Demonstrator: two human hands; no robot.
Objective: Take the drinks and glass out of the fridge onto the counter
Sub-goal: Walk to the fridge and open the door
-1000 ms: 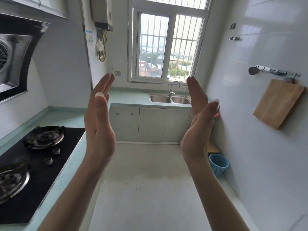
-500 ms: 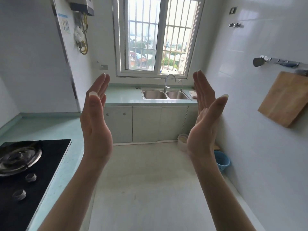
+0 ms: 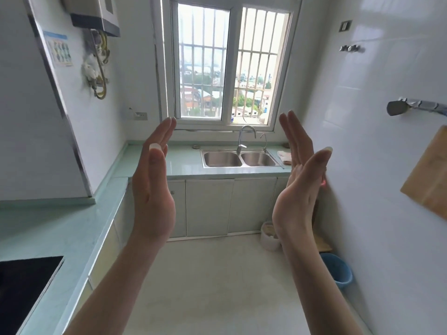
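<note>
My left hand (image 3: 153, 189) and my right hand (image 3: 298, 187) are raised in front of me, palms facing each other, fingers straight and held together, both holding nothing. A pale green counter (image 3: 65, 228) runs along the left wall and continues under the window. No fridge, drinks or glass are in view.
A double steel sink (image 3: 239, 158) with a tap sits in the far counter below a barred window. A black hob (image 3: 21, 286) lies at the lower left. A wooden board (image 3: 428, 175) hangs on the right wall. A blue basket (image 3: 338, 269) and white tub (image 3: 268, 235) stand on the floor.
My view has swung right and moved forward: the hob slid off toward the lower left and the sink came closer. Both hands keep the same raised, flat pose.
</note>
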